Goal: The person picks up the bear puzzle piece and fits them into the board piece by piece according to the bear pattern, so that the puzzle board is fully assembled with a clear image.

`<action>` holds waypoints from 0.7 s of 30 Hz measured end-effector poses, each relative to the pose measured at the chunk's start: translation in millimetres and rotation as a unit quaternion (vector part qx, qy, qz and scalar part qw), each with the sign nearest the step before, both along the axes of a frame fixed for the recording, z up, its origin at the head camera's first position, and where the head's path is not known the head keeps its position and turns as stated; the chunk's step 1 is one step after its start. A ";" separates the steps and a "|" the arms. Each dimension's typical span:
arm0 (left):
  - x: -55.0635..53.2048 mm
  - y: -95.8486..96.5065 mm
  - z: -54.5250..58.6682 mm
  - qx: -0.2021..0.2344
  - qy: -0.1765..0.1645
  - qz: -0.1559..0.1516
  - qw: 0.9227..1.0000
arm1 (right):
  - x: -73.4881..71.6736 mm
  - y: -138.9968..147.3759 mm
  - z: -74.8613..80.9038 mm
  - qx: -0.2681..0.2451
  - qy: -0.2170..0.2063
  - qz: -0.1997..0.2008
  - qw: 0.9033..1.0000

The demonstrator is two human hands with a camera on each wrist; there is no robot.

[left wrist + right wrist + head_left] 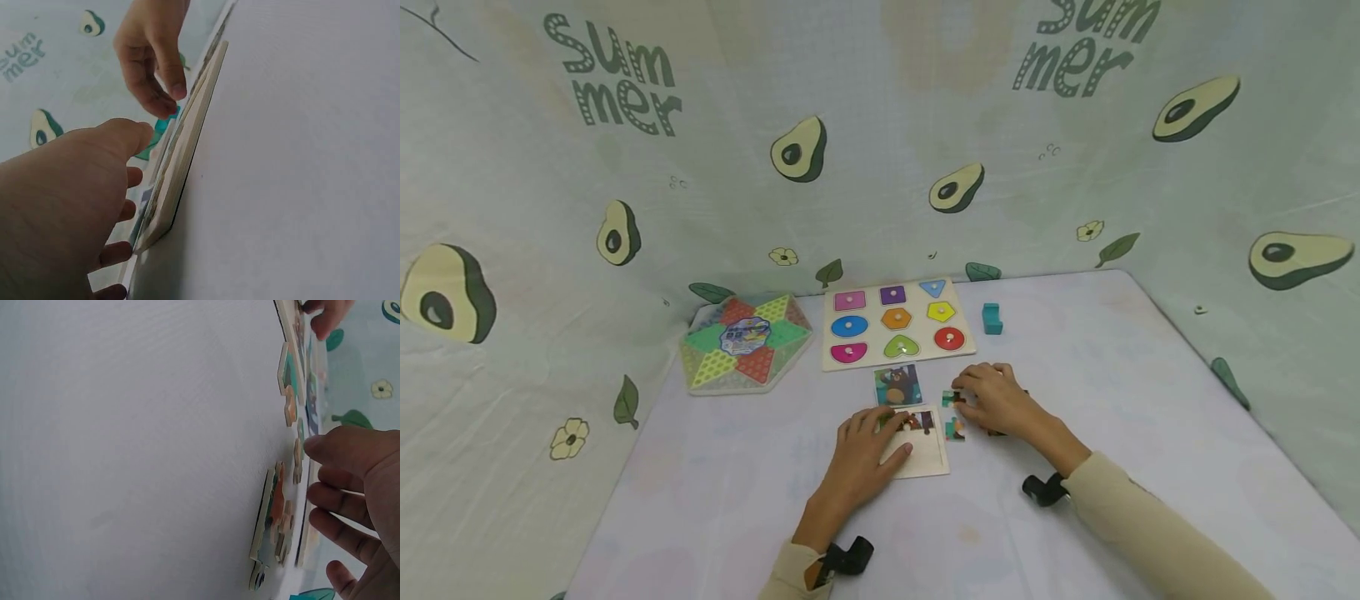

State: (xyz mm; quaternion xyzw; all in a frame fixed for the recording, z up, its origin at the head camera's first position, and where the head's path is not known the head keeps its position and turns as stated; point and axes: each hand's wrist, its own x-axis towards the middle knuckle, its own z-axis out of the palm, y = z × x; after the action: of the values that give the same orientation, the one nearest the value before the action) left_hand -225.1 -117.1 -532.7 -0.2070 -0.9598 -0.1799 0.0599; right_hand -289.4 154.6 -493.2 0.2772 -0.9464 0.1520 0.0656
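A pale wooden puzzle tray (pixel 928 457) lies on the table, with a few jigsaw pieces (pixel 917 421) set along its upper part. My left hand (pixel 867 454) lies over the tray's left side, fingers spread and extended. To the tray's right, my right hand (pixel 996 398) hovers low over loose jigsaw pieces (pixel 955 429), its fingers loosely bent. In the right wrist view, its thumb is close beside a puzzle piece (pixel 297 459); whether they touch is unclear. More loose pieces (pixel 272 512) lie near that hand. A bear picture card (pixel 898 386) lies just beyond the tray.
A shape board (pixel 880 360) with several coloured shapes lies at the back. Left of it is a hexagonal game box (pixel 747 342) with a star pattern. A teal block (pixel 992 319) stands right of the board. A patterned cloth (pixel 865 100) hangs behind the table.
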 end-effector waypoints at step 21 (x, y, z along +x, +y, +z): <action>-7.9 -46.3 0.2 -0.036 -0.049 -0.072 0.996 | -4.2 -8.9 -1.6 0.019 -0.008 0.017 1.000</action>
State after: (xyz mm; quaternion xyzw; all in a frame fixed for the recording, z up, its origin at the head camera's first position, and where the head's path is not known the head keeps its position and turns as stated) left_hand -233.0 -163.4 -532.5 -0.2690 -0.9498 -0.1592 -0.0074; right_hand -293.6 145.7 -494.9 0.2931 -0.9448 0.1377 0.0501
